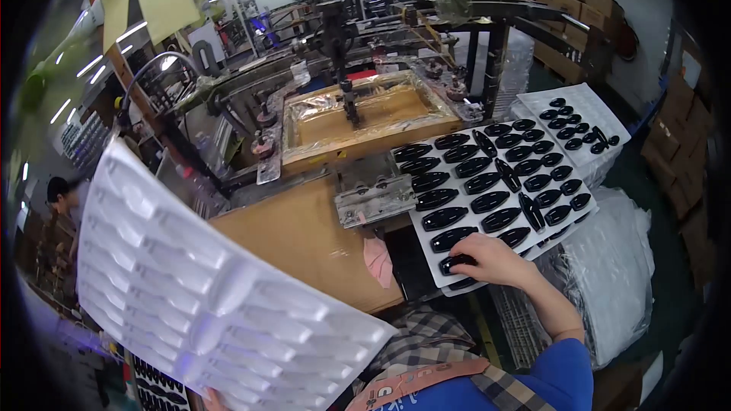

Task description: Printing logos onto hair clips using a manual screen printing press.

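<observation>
- At the lower left of the frame, an empty white moulded tray (205, 289) with rows of bare pockets is held up tilted; its lower edge is gripped by the left hand (212, 399), of which only a sliver shows at the bottom edge, so how far it is closed cannot be told.
- Right of centre, a second white tray (426, 240) is laid flat, and most of its pockets are filled with glossy black oval parts (487, 202).
- On the near corner of that tray the right hand (491, 259) is rested, fingers curled loosely down onto one black part (457, 262); whether it is gripped cannot be told.
- At the upper right, a further white tray (544, 103) is seen, partly filled with smaller black pieces.
- Between the trays, a brown board (304, 240) is spread, with a small metal fixture (377, 199) at its far edge.
- Behind it, a shallow wooden frame lined with clear film (365, 118) is mounted in the machine.
</observation>
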`<state>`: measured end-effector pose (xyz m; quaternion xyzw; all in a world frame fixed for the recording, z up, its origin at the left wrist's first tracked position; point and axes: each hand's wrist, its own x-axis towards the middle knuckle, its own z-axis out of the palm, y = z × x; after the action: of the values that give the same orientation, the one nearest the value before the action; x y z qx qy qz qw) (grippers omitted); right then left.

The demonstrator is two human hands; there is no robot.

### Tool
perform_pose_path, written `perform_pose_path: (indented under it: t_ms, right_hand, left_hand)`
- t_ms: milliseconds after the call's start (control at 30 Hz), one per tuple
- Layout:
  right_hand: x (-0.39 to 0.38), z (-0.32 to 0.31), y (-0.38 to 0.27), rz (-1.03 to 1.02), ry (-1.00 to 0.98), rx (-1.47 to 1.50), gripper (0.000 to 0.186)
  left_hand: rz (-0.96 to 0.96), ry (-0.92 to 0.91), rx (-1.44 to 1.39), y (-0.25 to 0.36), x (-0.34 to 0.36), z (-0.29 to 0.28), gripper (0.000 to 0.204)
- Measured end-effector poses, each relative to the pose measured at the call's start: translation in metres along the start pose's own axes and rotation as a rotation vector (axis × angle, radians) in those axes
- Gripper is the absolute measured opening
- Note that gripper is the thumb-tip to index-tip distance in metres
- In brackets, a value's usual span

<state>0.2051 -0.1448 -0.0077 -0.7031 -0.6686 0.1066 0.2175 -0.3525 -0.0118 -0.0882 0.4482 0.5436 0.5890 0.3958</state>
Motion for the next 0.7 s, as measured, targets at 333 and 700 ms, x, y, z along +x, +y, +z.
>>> perform_pose_path:
  t_ms: [333, 700]
  right_hand:
    - [0.026, -0.024, 0.002, 0.016, -0.196, -0.115, 0.04]
    - [0.152, -0.047, 0.008, -0.186, 0.214, 0.222, 0.052]
  left_hand:
    - [-0.162, 0.14, -0.302, -0.085, 0.015, 0.02, 0.044]
    - [-0.229, 0.341, -0.537, -0.078, -0.023, 0.187, 0.035]
